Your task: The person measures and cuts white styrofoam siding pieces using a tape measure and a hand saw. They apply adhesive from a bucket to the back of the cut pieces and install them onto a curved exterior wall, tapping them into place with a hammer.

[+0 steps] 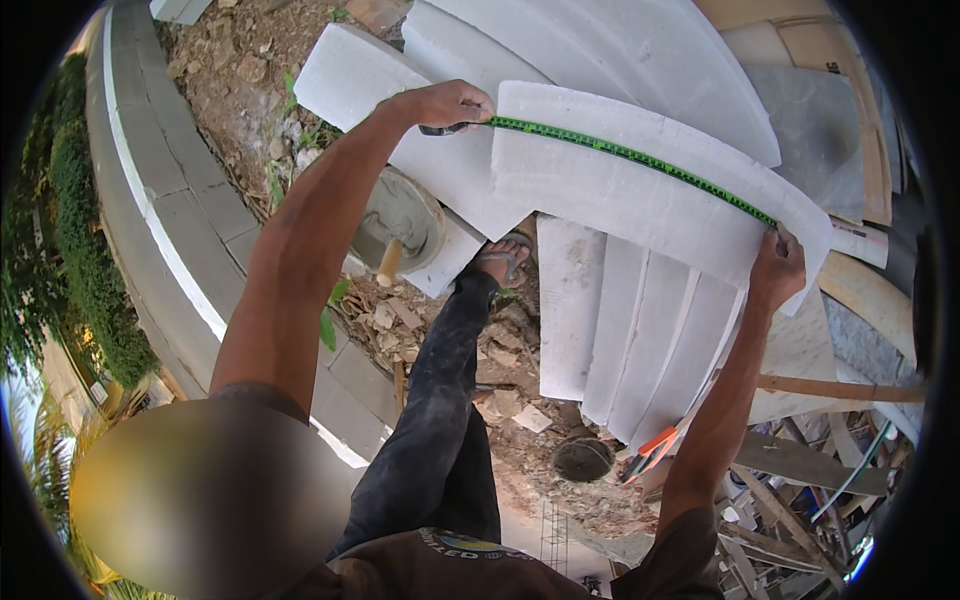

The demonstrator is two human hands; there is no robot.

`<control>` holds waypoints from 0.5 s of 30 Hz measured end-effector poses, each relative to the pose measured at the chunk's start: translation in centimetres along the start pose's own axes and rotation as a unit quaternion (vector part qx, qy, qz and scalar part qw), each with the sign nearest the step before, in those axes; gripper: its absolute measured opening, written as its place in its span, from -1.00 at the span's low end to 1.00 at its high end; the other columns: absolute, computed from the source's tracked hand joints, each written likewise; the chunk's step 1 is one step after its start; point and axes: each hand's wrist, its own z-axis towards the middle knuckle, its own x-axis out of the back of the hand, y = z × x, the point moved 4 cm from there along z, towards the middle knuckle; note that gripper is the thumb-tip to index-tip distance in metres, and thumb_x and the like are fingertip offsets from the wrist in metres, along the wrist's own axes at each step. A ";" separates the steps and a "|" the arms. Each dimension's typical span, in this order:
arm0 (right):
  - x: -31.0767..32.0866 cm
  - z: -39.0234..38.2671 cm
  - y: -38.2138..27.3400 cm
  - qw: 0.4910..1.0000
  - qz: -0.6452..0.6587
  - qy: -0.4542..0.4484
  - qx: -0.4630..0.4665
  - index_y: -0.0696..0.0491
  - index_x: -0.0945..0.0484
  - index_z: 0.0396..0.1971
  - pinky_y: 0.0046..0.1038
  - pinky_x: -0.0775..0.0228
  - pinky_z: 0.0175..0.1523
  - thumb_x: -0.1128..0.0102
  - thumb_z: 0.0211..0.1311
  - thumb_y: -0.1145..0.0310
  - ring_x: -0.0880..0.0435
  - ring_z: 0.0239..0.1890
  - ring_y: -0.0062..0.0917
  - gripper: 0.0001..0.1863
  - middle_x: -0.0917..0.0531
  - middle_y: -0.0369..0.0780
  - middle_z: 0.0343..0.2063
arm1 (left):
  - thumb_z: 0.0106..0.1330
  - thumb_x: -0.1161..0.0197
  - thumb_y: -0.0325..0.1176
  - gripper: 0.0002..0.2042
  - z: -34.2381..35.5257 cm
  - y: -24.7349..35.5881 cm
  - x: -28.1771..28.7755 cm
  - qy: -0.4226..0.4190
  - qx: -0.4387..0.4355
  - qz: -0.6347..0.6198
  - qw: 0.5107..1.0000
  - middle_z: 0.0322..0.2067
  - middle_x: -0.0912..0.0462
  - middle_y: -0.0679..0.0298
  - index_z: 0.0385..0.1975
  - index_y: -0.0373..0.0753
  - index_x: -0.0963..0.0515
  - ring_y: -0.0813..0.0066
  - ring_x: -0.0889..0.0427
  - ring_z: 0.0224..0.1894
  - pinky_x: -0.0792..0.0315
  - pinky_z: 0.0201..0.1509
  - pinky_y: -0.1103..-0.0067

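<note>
A green tape measure [630, 153] is drawn out across the top face of a long white block [600, 195], running from its upper left corner toward its right end. My left hand [450, 105] is closed at the left end of the tape, around a dark case that shows only in part under the fingers. At the other end, my right hand [778, 265] pinches the tape down near the block's right edge. The block lies across other white blocks [645, 325] standing side by side beneath it.
A bucket of grey mortar [400, 215] with a wooden-handled tool [390, 262] stands left of the blocks. A saw with an orange handle [655, 445] and a dark round container [583, 460] are below. Scrap wood [800, 530] lies right; a grey block wall [185, 220] curves left.
</note>
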 end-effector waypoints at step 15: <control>2.0 -5.7 0.2 0.998 0.035 -0.022 -0.039 0.18 -0.78 -0.17 -0.41 -0.58 -0.21 -0.39 0.06 0.55 -0.71 -0.41 -0.42 -0.73 -0.73 -0.15 -0.38 | 0.52 -0.17 -0.25 -0.78 -2.3 -0.9 -4.1 -0.019 0.008 -0.025 0.999 -0.43 -0.59 0.39 -0.20 -0.28 -0.61 0.65 -0.53 -0.37 -0.44 -0.25 0.59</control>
